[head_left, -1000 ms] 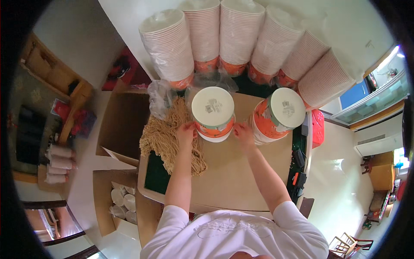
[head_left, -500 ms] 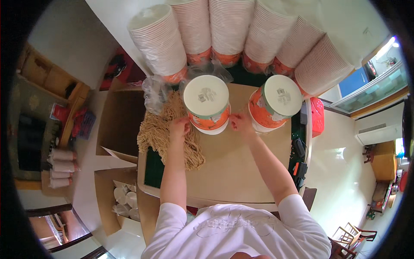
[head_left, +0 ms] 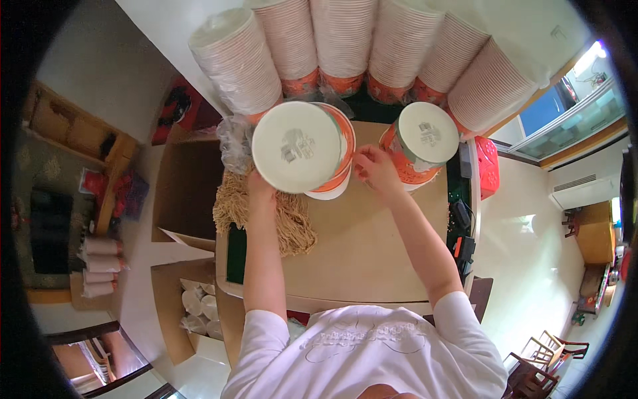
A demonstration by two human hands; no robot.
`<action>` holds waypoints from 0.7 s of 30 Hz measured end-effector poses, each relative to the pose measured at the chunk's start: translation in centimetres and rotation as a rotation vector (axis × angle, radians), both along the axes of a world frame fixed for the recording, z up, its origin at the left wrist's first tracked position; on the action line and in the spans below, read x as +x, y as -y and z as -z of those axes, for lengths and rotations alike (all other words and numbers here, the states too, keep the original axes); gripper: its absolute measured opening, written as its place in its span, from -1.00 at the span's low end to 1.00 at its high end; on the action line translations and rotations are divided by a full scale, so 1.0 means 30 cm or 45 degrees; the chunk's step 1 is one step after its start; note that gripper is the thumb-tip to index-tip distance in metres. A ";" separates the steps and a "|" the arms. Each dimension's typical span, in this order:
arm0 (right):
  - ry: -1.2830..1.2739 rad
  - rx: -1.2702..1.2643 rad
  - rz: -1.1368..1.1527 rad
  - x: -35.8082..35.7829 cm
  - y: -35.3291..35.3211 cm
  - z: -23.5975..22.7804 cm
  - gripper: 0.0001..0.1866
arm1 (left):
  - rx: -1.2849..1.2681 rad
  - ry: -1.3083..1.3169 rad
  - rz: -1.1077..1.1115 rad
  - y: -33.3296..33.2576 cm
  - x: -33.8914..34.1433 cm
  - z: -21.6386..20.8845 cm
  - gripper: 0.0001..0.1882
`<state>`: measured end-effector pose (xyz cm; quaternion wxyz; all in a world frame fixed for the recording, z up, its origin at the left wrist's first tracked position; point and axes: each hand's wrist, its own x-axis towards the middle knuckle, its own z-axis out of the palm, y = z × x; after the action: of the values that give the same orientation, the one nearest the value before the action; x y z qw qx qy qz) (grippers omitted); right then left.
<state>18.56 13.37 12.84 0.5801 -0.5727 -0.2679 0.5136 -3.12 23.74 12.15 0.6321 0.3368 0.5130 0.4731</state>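
Note:
A short stack of upside-down orange paper buckets stands mid-table. One paper bucket, its pale round base facing up, is raised off the stack and shifted left. My left hand grips its near left side, the fingers partly hidden beneath it. Just right of the stack is my right hand, its fingers curled and pinched together; what they hold, if anything, cannot be made out. A second upside-down stack of paper buckets stands to the right. Beige twisted cords lie in a heap under my left forearm.
Tall plastic-wrapped stacks of paper buckets line the table's far edge. Crumpled clear plastic lies by the cords. An open cardboard box with white items stands at the left. A red stool and black devices are at the right.
The top paper bucket has come up off the middle stack and moved left with my left hand. My right hand has shifted slightly up beside the stack. The whole view has tilted a little.

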 end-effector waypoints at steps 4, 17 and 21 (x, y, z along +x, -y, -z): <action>-0.058 0.236 -0.075 -0.027 0.118 -0.136 -0.82 | 0.019 0.696 0.058 0.050 -0.047 -0.018 -0.69; 1.187 0.259 -0.464 -0.038 0.783 -0.038 -0.86 | 0.229 -0.979 0.327 0.491 -0.396 0.540 -0.86; 1.211 0.210 -0.483 -0.042 0.860 0.022 -0.86 | 0.057 -0.907 0.342 0.553 -0.411 0.610 -0.84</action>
<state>17.29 -12.42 12.17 0.3340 -0.6366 -0.6406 0.2700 -15.44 7.14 -6.14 0.4629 0.5580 0.6416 0.2505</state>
